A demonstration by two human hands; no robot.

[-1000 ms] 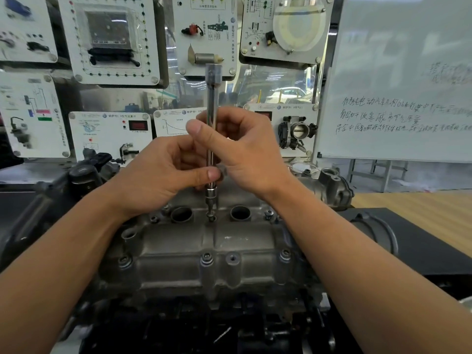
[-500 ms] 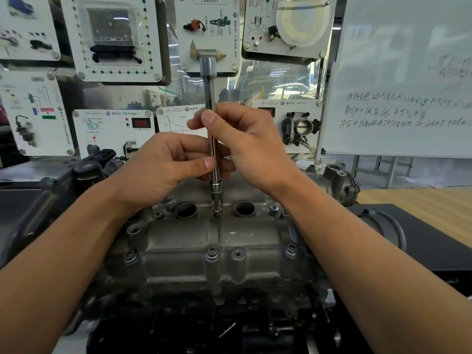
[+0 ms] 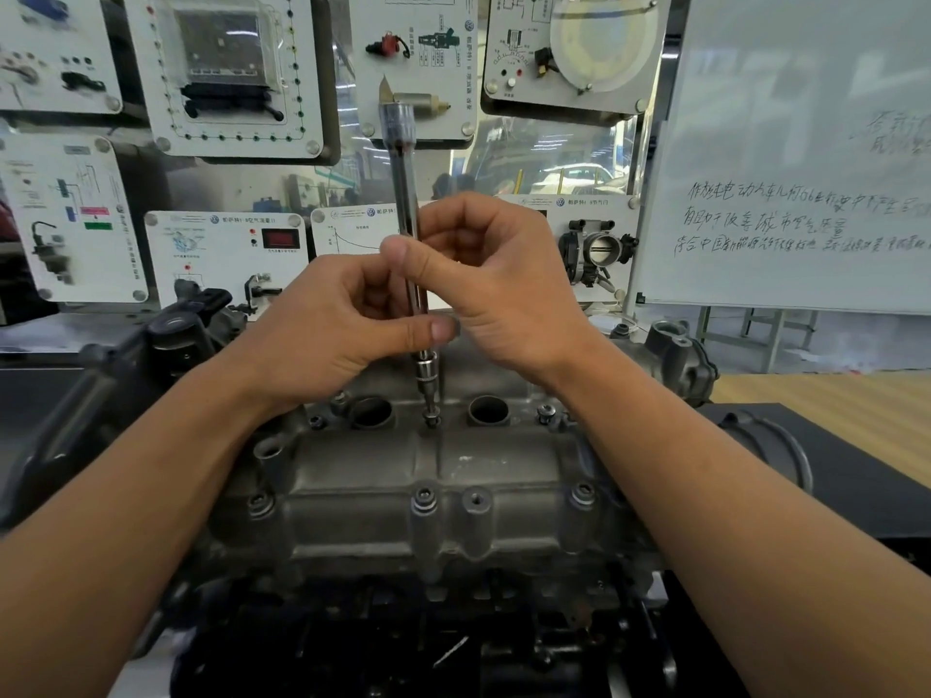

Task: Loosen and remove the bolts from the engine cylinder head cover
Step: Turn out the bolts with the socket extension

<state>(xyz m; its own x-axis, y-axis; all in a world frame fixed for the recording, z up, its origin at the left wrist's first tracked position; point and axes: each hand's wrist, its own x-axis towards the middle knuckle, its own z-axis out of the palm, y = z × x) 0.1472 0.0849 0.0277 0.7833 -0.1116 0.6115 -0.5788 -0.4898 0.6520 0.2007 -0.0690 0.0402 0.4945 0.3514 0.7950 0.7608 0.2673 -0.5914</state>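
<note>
Dull grey cylinder head cover (image 3: 433, 476), shiny chrome extension bar (image 3: 404, 193), white whiteboard (image 3: 806, 143)

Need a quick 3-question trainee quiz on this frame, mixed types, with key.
1. True or false: the left hand and the right hand both grip the extension bar.
2. The socket sits on a bolt: A) between the two round openings of the cylinder head cover; B) on its front edge; C) on its left end.
3. Fill in: the bar stands nearly ____ (upright/flat).
Key: 1 true; 2 A; 3 upright.

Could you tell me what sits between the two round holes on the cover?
Head view: a bolt, with the socket of the extension bar on it.
</note>
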